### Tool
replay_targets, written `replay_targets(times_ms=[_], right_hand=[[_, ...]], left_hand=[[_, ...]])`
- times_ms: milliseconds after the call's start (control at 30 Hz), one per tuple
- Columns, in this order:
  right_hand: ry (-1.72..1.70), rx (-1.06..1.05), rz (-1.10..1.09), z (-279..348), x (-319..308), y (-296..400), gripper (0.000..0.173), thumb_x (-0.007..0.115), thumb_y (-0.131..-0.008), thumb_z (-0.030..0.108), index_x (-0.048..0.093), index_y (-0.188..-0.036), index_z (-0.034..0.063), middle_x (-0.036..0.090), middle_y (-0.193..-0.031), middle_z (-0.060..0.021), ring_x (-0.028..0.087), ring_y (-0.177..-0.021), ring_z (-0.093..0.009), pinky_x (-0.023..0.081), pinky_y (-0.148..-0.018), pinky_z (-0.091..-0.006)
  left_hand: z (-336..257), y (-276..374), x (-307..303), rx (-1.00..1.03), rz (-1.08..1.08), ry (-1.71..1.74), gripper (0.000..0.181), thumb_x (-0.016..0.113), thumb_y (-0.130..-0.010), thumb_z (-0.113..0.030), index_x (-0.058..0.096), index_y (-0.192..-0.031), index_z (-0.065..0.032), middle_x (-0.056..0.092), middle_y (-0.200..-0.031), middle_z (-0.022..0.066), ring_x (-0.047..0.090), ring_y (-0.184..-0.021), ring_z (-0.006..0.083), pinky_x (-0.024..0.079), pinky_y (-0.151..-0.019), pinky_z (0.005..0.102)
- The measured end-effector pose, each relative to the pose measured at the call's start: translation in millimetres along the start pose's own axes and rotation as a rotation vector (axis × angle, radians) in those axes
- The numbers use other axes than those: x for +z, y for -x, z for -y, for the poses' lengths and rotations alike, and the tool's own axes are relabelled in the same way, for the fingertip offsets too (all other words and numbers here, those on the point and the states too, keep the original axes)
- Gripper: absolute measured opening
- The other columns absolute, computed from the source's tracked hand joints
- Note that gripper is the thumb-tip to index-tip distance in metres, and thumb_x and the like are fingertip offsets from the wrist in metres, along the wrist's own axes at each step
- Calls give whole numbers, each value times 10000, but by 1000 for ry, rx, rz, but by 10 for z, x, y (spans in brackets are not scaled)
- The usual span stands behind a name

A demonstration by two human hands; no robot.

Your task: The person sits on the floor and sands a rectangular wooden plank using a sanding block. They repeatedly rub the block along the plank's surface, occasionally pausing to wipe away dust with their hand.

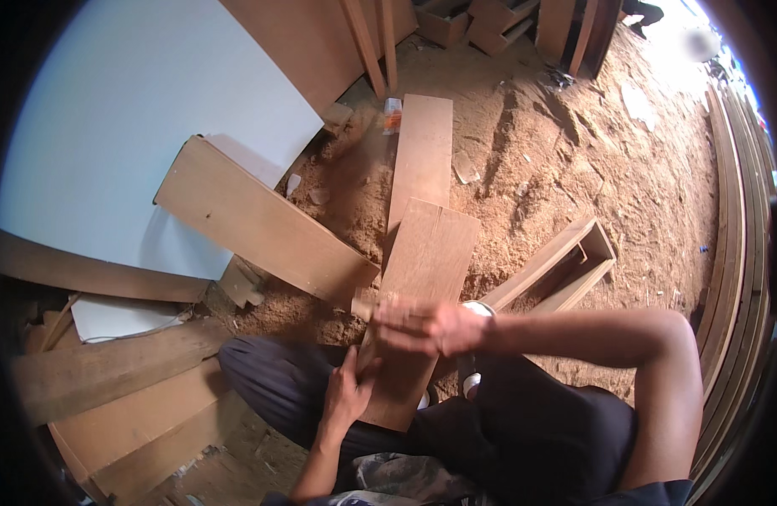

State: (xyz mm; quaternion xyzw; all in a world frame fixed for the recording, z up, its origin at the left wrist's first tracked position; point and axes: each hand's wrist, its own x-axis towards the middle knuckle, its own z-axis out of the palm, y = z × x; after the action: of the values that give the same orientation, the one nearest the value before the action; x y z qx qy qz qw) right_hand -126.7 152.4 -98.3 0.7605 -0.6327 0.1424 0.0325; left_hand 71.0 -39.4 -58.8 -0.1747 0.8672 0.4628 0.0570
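Note:
A long brown wooden panel [429, 253] lies slanted over my lap, its far end pointing away from me. My left hand [350, 389] grips its left edge near the close end, thumb on top. Across the panel's middle reaches my right hand [426, 326], blurred by motion. At the fingertips of that hand is a small tan piece [364, 305], also blurred, at the panel's left edge; what it is made of is unclear. The hand and forearm hide part of the panel's surface.
Beyond the panel lies a plain board [423, 145] on the sawdust-covered ground [515, 152]. A narrow wooden box [262, 218] rests against a white sheet [141, 95] at left. An open wooden drawer frame [546, 269] sits to the right. Long planks [733, 221] line the right side.

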Motion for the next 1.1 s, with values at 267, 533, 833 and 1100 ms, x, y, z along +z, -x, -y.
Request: replay_targets(times_ms=[267,533,833,1100], right_hand=[[158,494,35,-939,-126,172,682,580,-958,49,377,-1609,56,351,-1681,-218,399,-1537,-340,454,-1219,-407],[252,522,156,-1007,-180,103,727,572,-939,48,325,-1621,1,355,-1682,-212,380,-1554,-291,319,-1302,-390],[70,395,-7,-727,-75,267,658,604,-915,59,431,-1548,16,404,-1640,-245,453,-1508,-319,454,-1218,-440],[-46,388,56,-282,-335,222,770,650,-903,228,377,-1585,-3,368,-1632,-321,371,-1546,-413,321,-1290,-524]], left_hand=[[-114,-30,-31,-84,47,-44,519,597,-1065,-478,586,-1215,19,730,-941,294,704,-945,502,569,-716,528],[13,11,-7,-113,85,-52,574,593,-1054,-522,580,-1219,27,725,-935,310,695,-961,525,579,-733,544],[-93,-21,-10,-92,74,-43,571,603,-1052,-515,587,-1225,29,725,-926,302,705,-929,512,570,-703,538],[-95,-30,3,-112,87,29,505,613,-1059,-470,588,-1209,12,739,-959,271,715,-969,485,577,-720,516]])
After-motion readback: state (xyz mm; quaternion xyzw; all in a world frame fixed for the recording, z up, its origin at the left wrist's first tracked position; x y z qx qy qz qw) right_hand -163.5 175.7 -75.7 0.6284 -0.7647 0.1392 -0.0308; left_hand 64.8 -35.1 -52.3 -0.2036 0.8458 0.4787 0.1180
